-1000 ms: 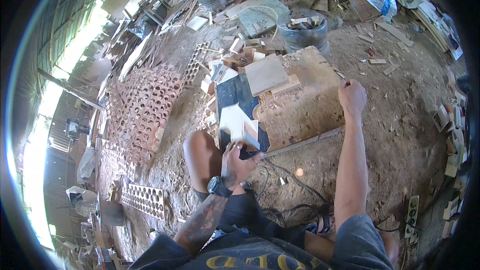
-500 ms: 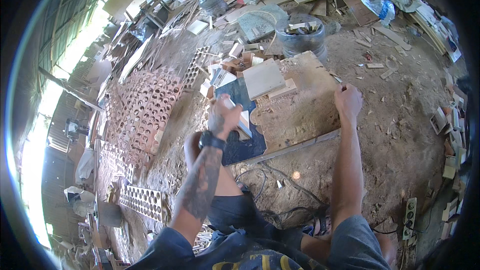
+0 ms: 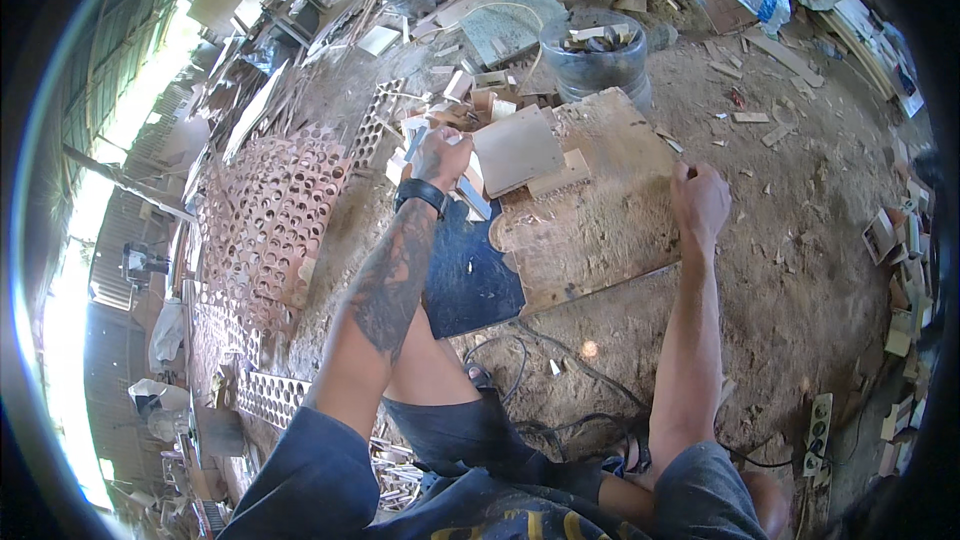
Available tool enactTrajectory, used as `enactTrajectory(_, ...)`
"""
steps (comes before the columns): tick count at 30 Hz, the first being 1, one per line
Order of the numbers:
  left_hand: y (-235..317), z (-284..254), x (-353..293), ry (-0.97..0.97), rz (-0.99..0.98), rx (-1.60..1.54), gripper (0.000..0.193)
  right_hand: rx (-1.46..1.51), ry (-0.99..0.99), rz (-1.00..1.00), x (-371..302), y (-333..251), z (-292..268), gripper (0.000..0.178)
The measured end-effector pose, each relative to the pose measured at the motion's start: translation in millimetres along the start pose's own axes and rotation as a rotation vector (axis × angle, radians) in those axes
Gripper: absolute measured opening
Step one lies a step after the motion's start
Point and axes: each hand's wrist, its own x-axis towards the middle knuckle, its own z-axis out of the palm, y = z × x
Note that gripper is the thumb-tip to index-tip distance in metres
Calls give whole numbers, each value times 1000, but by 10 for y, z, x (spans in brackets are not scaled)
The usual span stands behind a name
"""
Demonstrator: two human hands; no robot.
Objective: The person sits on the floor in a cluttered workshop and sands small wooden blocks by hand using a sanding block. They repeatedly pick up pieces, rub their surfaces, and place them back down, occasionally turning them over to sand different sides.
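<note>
My left hand [image 3: 442, 157], with a dark band at the wrist, is closed at the far left edge of a dark blue board [image 3: 470, 275]. Its fingers curl beside a white-and-blue-edged wooden block [image 3: 473, 196]; whether they grip any piece is hidden. My right hand [image 3: 701, 198] is closed beside the right edge of a worn plywood board [image 3: 610, 215]. A thin, small piece [image 3: 672, 144] lies just beyond its knuckles, and what the fingers hold is hidden. A pale square panel [image 3: 517, 151] rests on the plywood, partly over a smaller wooden strip [image 3: 562, 173].
Offcuts [image 3: 458, 87] are heaped beyond the boards, near a clear plastic tub [image 3: 597, 70] holding scraps. Perforated sheets [image 3: 270, 220] cover the ground at left. Black cables [image 3: 590, 370] run in front, with a power strip [image 3: 818, 435] at lower right.
My left hand has moved farther from me, toward the offcut heap, and the white-and-blue-edged block now lies farther up the blue board. My right hand stays by the plywood's right edge.
</note>
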Motion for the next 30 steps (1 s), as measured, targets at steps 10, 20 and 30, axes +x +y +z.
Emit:
enactTrajectory(10,-50,50,338,-49,-36,10,44,9,-4,29,-10,-30,0,34)
enactTrajectory(20,6,77,387,29,-9,-124,30,-22,-51,20,-25,-30,-38,34)
enactTrajectory(30,-304,292,839,33,-124,-135,22,0,67,-91,-33,40,13,33)
